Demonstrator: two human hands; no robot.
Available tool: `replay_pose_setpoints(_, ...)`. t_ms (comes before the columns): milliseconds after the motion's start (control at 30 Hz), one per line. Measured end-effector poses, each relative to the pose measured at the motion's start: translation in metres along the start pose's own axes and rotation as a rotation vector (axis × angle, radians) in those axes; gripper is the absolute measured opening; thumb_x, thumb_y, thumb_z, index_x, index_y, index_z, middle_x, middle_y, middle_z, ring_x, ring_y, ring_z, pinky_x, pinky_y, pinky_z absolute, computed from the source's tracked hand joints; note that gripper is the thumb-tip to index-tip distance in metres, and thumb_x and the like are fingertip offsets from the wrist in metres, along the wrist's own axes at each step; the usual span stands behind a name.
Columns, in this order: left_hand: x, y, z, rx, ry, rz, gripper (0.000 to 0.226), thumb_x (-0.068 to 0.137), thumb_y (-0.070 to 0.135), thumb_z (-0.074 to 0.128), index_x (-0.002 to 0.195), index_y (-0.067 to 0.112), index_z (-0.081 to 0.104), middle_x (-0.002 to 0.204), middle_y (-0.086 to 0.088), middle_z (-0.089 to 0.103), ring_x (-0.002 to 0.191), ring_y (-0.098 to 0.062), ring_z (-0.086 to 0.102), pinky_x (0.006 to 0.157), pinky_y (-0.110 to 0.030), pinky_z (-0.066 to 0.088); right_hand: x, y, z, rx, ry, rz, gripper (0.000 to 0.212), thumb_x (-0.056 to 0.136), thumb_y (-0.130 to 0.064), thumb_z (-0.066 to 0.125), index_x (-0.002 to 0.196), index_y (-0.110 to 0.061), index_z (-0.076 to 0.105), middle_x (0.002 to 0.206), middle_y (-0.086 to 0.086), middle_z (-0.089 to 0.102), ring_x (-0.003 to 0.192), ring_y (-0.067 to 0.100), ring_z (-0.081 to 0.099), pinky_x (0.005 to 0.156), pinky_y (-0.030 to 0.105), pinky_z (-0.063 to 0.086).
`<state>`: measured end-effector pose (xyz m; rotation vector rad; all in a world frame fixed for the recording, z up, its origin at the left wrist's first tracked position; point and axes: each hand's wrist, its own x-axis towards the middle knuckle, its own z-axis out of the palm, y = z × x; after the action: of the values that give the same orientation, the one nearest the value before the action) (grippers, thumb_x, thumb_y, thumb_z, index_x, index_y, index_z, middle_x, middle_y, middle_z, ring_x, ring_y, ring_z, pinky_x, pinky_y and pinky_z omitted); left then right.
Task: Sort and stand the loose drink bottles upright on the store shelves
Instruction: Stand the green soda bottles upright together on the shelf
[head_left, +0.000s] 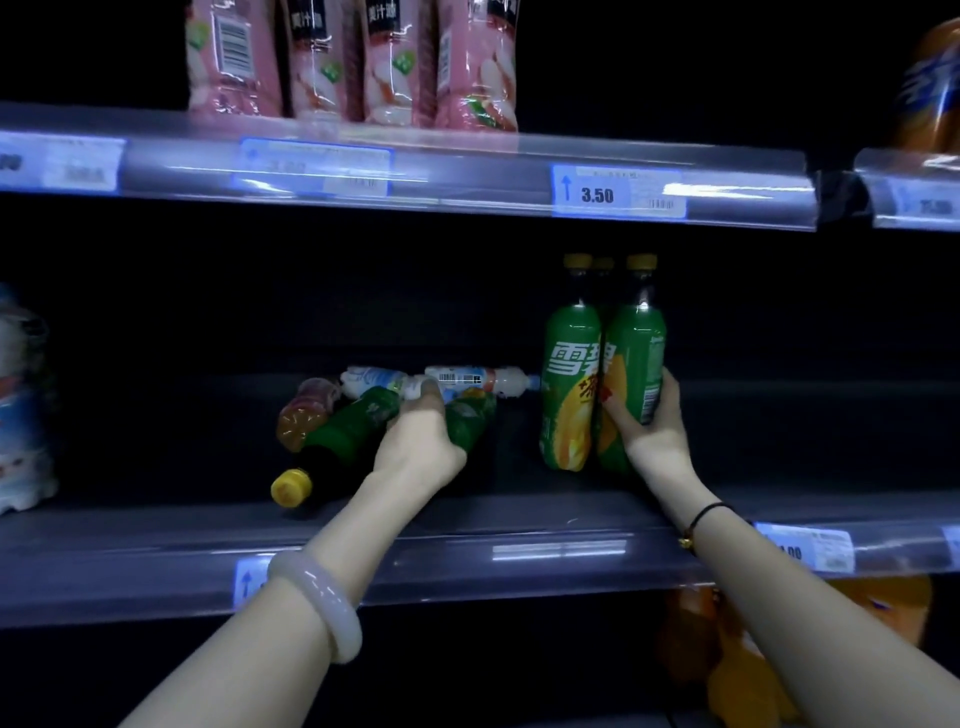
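On the middle shelf (519, 525) stand three green bottles with yellow caps. My right hand (647, 421) grips the front right one (635, 358), which touches its neighbour (569, 384). Left of them lies a heap of loose bottles. My left hand (421, 441) is closed on a lying green bottle (470, 421) in that heap. Beside it lies another green bottle (337, 441) with its yellow cap toward me. Behind are a reddish-orange bottle (304, 415) and two white bottles (467, 382) on their sides.
Pink juice bottles (353, 62) stand on the upper shelf above a clear price rail (618, 195). Orange bottles (727, 649) fill the shelf below at the right. A blue-and-white pack (21, 405) stands at the far left. An orange bottle (935, 88) is at the top right.
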<state>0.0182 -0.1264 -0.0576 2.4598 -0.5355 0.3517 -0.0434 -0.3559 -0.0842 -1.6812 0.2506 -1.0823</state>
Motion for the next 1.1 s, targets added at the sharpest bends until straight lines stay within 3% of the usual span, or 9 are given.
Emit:
replay_pose_setpoints(133, 0.008, 0.030, -0.024, -0.293, 0.301, 0.049, 0.045, 0.066, 0.024, 0.076, 0.102, 0.013, 0.050, 0.094, -0.011, 0.061, 0.084, -0.030, 0.060, 0.065, -0.029, 0.045, 0.000, -0.003, -0.002, 0.010, -0.010, -0.011, 0.065, 0.085, -0.018, 0.068, 0.140, -0.019, 0.034, 0.126, 0.006, 0.058, 0.111, 0.019, 0.057, 0.096, 0.031, 0.045)
replay_pose_setpoints(233, 0.025, 0.057, -0.043, -0.386, 0.388, 0.069, 0.049, 0.059, 0.035, 0.082, 0.097, 0.016, 0.058, 0.093, -0.007, 0.068, 0.087, -0.028, 0.063, 0.074, -0.030, 0.051, -0.001, -0.004, -0.003, 0.029, -0.022, -0.003, 0.065, 0.085, -0.017, 0.067, 0.141, -0.018, 0.033, 0.122, 0.002, 0.057, 0.108, 0.015, 0.056, 0.092, 0.027, 0.043)
replay_pose_setpoints(400, 0.062, 0.080, -0.029, -0.722, 0.308, 0.085, 0.042, 0.071, 0.019, 0.079, 0.106, 0.004, 0.063, 0.100, -0.012, 0.070, 0.092, -0.021, 0.066, 0.082, -0.028, 0.053, 0.002, 0.000, -0.003, 0.050, -0.025, 0.029, 0.060, 0.085, -0.012, 0.067, 0.134, -0.009, 0.034, 0.108, 0.003, 0.059, 0.095, 0.017, 0.058, 0.084, 0.026, 0.045)
replay_pose_setpoints(500, 0.073, 0.083, -0.011, -0.822, 0.272, 0.087, 0.049, 0.085, 0.016, 0.065, 0.130, 0.005, 0.049, 0.120, -0.016, 0.063, 0.110, -0.028, 0.060, 0.092, -0.032, 0.047, 0.004, 0.004, -0.004, 0.059, -0.033, 0.040, 0.052, 0.085, -0.013, 0.068, 0.128, -0.011, 0.038, 0.096, -0.006, 0.060, 0.084, 0.007, 0.059, 0.071, 0.009, 0.048)
replay_pose_setpoints(633, 0.077, 0.073, 0.015, -0.760, 0.013, 0.136, 0.083, 0.081, 0.016, 0.070, 0.147, 0.023, 0.020, 0.129, -0.011, 0.057, 0.115, -0.028, 0.057, 0.101, -0.044, 0.047, 0.005, 0.007, -0.004, 0.084, -0.035, 0.032, 0.044, 0.086, -0.010, 0.066, 0.118, -0.020, 0.038, 0.094, -0.008, 0.060, 0.083, 0.003, 0.059, 0.066, 0.001, 0.047)
replay_pose_setpoints(800, 0.077, 0.053, 0.013, -0.803, -0.044, 0.129, 0.084, 0.078, 0.008, 0.072, 0.145, 0.020, 0.023, 0.125, -0.009, 0.059, 0.112, -0.024, 0.058, 0.099, -0.045, 0.048, 0.004, 0.007, -0.005, 0.115, -0.063, 0.039, 0.043, 0.087, -0.012, 0.066, 0.120, -0.020, 0.039, 0.095, -0.011, 0.060, 0.084, -0.001, 0.058, 0.065, 0.001, 0.048)
replay_pose_setpoints(900, 0.064, 0.046, 0.004, -0.854, -0.084, 0.136, 0.077, 0.077, 0.007, 0.073, 0.139, 0.021, 0.032, 0.117, -0.005, 0.060, 0.105, -0.023, 0.061, 0.089, -0.040, 0.053, 0.002, 0.005, -0.005, 0.133, -0.075, 0.055, 0.044, 0.087, -0.015, 0.065, 0.122, -0.019, 0.039, 0.098, -0.007, 0.061, 0.086, 0.002, 0.059, 0.070, 0.008, 0.050)
replay_pose_setpoints(1000, 0.047, 0.047, 0.000, -0.887, -0.141, 0.089, 0.065, 0.073, 0.015, 0.077, 0.129, 0.016, 0.044, 0.113, -0.003, 0.065, 0.099, -0.022, 0.065, 0.076, -0.041, 0.056, 0.000, 0.002, -0.005, 0.160, -0.061, 0.077, 0.048, 0.087, -0.016, 0.066, 0.127, -0.015, 0.039, 0.107, 0.002, 0.062, 0.095, 0.016, 0.062, 0.086, 0.027, 0.050)
replay_pose_setpoints(1100, 0.034, 0.058, 0.004, -0.939, -0.191, 0.127, 0.052, 0.075, 0.011, 0.076, 0.120, 0.013, 0.051, 0.108, -0.001, 0.066, 0.092, -0.016, 0.066, 0.064, -0.030, 0.057, 0.000, 0.000, -0.005, 0.168, -0.050, 0.105, 0.047, 0.086, -0.017, 0.067, 0.125, -0.015, 0.041, 0.115, 0.008, 0.062, 0.103, 0.022, 0.062, 0.095, 0.036, 0.050)
